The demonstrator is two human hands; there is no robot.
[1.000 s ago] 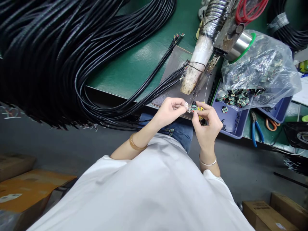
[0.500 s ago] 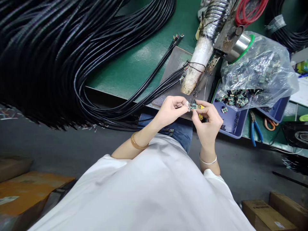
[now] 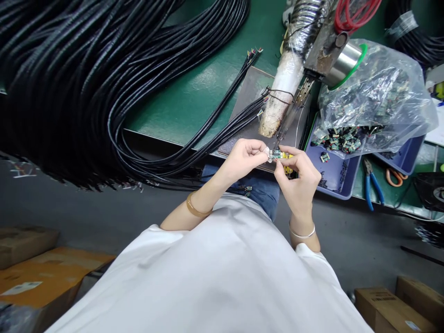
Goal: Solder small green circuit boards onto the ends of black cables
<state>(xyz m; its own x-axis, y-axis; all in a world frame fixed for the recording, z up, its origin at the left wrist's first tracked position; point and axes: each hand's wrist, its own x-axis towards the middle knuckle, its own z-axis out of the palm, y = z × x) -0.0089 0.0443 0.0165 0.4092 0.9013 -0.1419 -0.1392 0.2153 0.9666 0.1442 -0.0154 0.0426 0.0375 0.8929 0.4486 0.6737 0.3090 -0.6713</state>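
Observation:
My left hand [image 3: 245, 159] is closed in a pinch at the left end of a small green circuit board [image 3: 276, 154]. Something whitish covers its fingertips; I cannot tell whether it is a finger cover or part of the piece. At the board's right end, the thumb and fingers of my right hand [image 3: 299, 172] grip it from above and below. Just beyond the board, the blurred tip of a soldering iron [image 3: 287, 124] points down towards it. Beside the iron a foil-and-white-wrapped tube [image 3: 282, 85] ends in a scorched mouth.
Bundled black cables [image 3: 114, 88] cover the table's left side, some ends lying on a dark plate [image 3: 248, 88]. To the right are a solder spool [image 3: 347, 64], a purple tray [image 3: 338, 189] of small boards, a plastic bag [image 3: 381, 92], blue-handled pliers [image 3: 373, 185] and orange-handled scissors [image 3: 395, 177].
Both hands and the board have shifted very slightly left, still below the iron tip. More of the board's face shows between the fingers. The view has moved a little.

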